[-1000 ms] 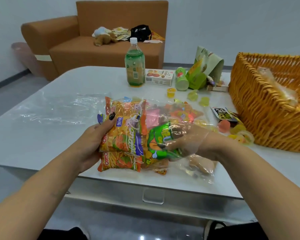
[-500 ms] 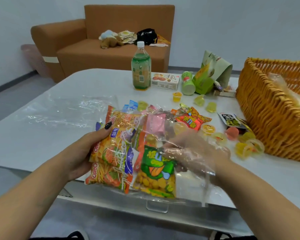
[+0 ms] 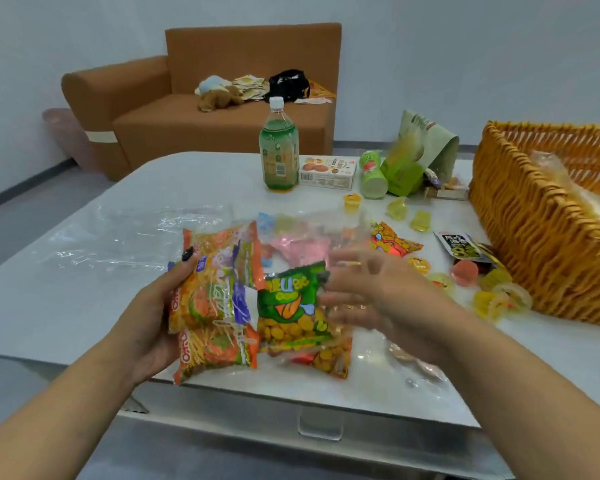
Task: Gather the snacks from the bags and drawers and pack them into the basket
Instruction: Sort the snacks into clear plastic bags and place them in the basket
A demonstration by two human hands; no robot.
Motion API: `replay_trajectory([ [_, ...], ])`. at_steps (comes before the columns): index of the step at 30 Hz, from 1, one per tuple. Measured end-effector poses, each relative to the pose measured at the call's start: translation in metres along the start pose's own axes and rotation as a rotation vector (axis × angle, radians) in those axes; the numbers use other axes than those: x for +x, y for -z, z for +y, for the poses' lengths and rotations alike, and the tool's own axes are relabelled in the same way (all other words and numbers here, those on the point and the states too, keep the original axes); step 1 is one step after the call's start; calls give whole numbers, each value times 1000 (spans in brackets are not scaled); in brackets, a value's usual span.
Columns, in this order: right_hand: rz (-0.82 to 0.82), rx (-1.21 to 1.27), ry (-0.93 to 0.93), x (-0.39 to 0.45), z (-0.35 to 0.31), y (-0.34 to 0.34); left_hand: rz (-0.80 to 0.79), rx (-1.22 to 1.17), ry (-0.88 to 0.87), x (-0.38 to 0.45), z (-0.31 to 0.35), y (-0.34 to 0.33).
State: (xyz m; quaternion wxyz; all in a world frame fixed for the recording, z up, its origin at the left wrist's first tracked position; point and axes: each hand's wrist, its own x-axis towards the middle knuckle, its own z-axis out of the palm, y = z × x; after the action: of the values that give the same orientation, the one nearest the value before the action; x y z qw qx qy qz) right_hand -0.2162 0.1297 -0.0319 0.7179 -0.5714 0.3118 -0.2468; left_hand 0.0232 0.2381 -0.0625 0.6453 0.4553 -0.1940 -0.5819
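My right hand (image 3: 371,289) was motion-blurred, finger pose unreadable. Basket (image 3: 534,244) ran off the right edge. Clear bag (image 3: 309,237) smeared the snacks inside. My left palm was hidden behind orange packets (image 3: 212,299).

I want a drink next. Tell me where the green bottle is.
In the head view, the green bottle stands upright at the table's far edge, centre, just left of the biscuit box, with the sofa behind it.
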Motion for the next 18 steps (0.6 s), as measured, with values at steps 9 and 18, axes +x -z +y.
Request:
replay_trajectory([
  [9,310,111,81,12,-4,10,177,-222,-186,4,2,-21],
  [18,348,104,263,28,16,-26,-4,-242,-137,18,-25,-65],
])
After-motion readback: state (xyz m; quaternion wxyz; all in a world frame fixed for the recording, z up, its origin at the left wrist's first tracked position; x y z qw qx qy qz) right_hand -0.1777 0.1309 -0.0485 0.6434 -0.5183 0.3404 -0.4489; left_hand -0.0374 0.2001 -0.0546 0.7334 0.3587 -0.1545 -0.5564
